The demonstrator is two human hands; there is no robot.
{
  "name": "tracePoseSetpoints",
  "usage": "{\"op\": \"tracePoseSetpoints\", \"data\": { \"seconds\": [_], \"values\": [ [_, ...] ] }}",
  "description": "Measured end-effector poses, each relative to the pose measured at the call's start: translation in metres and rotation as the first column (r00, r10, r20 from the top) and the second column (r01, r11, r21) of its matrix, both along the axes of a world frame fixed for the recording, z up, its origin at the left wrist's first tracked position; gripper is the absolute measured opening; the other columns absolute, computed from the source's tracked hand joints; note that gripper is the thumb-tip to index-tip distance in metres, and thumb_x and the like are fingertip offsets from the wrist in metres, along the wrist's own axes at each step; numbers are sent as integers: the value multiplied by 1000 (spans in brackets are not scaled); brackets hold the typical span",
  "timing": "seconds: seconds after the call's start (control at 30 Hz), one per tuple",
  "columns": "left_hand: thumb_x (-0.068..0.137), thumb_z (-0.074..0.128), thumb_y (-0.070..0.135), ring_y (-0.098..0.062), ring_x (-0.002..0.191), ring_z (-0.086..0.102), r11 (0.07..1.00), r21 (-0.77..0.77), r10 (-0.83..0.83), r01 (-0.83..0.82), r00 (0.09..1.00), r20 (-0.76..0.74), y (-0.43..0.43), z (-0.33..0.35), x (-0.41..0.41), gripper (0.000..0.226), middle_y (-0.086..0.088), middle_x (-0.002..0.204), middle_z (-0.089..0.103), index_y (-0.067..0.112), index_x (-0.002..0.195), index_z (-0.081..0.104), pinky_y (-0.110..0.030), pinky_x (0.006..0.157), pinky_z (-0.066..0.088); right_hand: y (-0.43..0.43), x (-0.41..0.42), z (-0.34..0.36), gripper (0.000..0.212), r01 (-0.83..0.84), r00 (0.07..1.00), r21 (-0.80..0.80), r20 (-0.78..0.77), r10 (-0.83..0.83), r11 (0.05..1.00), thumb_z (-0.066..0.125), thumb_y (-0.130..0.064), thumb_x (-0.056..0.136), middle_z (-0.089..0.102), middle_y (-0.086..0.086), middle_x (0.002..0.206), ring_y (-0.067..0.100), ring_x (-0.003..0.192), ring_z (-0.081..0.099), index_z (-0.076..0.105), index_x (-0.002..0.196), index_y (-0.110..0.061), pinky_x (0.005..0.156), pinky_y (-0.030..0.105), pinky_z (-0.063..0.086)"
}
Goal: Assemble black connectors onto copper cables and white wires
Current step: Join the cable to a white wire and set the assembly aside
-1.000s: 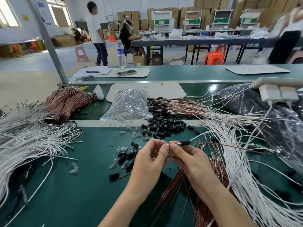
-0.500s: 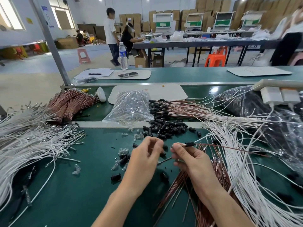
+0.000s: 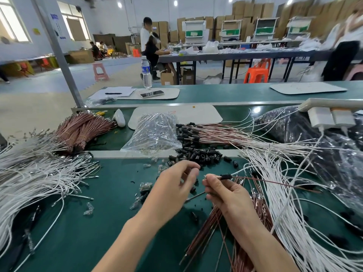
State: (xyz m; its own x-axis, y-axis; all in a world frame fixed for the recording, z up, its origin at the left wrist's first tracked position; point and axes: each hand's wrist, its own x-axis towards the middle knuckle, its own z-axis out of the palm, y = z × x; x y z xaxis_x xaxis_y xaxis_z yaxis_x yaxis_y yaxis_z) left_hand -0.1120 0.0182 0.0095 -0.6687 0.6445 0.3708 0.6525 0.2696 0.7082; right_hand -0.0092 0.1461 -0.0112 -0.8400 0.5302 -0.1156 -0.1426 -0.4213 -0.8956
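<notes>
Right hand is up off the green table, thumb and forefinger pinching a single copper cable near its end. There's a black connector sitting on that cable just past the fingertips, and a small metal tip pokes out at the near end. The cable trails away to the right, over the white wires fanned across that side. Left hand hovers just beside it, not touching, fingers curled in. Its thumb and forefinger are close together at the edge of the heap of loose black connectors; whether they've got one between them, I can't tell from here. Under the right wrist lies a sheaf of plain copper cables, slanting across the table. Farther back, a row of finished cables with connectors on lies next to a clear plastic bag. On the left there's a second big heap of white wire, and behind it a tied copper bundle.
</notes>
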Motion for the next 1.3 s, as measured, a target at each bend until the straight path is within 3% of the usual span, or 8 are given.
{"op": "tracePoseSetpoints", "data": {
  "seconds": [0.23,0.5,0.67,1.03,1.3],
  "values": [
    [98,65,27,-2,83,68,990,143,-29,1,981,192,0,-7,19,5,20,92,71,30,100,69,-13,71,50,-4,2,-1,31,-3,1000,114,-8,4,993,79,-41,69,78,6,85,11,77,71,83,91,-21,69,19,56],
    [100,61,29,-4,78,67,986,165,-37,-12,957,288,-9,-18,22,9,16,87,72,32,96,68,-23,73,56,-9,3,4,12,14,999,353,35,-28,935,76,-41,77,79,-2,83,6,75,72,82,87,-37,67,15,55],
    [102,56,37,-6,81,67,983,183,-24,-14,979,205,-11,-21,24,11,17,91,71,38,96,64,-15,69,50,-12,2,5,13,22,999,337,19,-31,941,77,-39,73,78,0,79,5,69,70,83,84,-34,64,15,54],
    [101,59,33,-8,79,67,971,238,-49,-15,965,259,-8,-24,24,11,15,92,71,42,96,63,-25,71,57,-9,2,2,27,-30,1000,303,17,26,952,78,-45,73,78,3,88,10,79,72,83,93,-28,68,18,56],
    [101,58,37,-11,75,64,972,231,-3,-41,982,187,-5,-26,24,9,18,90,69,44,97,61,-20,64,52,-8,1,0,35,-20,1000,220,-7,22,975,81,-46,67,78,6,89,11,80,72,83,94,-23,69,19,56]
  ]
}}
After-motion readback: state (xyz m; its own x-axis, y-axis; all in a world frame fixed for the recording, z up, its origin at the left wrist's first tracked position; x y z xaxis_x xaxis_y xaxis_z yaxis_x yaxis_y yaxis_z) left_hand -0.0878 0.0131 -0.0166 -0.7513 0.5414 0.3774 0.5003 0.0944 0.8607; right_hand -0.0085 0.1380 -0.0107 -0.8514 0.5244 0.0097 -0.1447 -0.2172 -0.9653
